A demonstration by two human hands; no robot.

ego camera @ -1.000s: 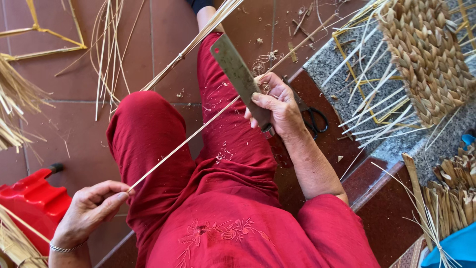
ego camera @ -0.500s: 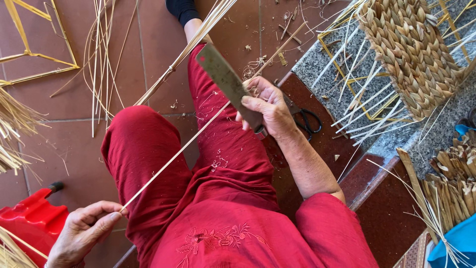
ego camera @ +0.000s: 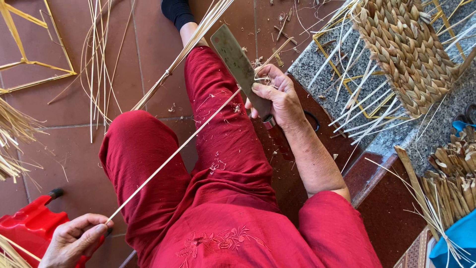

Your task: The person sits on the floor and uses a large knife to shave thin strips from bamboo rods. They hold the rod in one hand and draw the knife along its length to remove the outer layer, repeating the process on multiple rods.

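Our right hand [ego camera: 277, 97] grips the broad knife [ego camera: 240, 64] against the cane strip [ego camera: 168, 159]; our left hand [ego camera: 74, 240] pinches its near end taut, steadying it for the blade.

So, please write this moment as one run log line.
left hand: pinches cane strip end | right hand: holds cleaver against strip | strip: taut across red trousers

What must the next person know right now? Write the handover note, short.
Left hand: pinches the near end of a long thin cane strip, low by the left knee.
Right hand: grips a broad flat knife, blade pressed on the strip at the right thigh.
Strip runs taut across the red trousers; shavings lie on them.
Done: some scraping.
Left: cannot tell how much of the strip.
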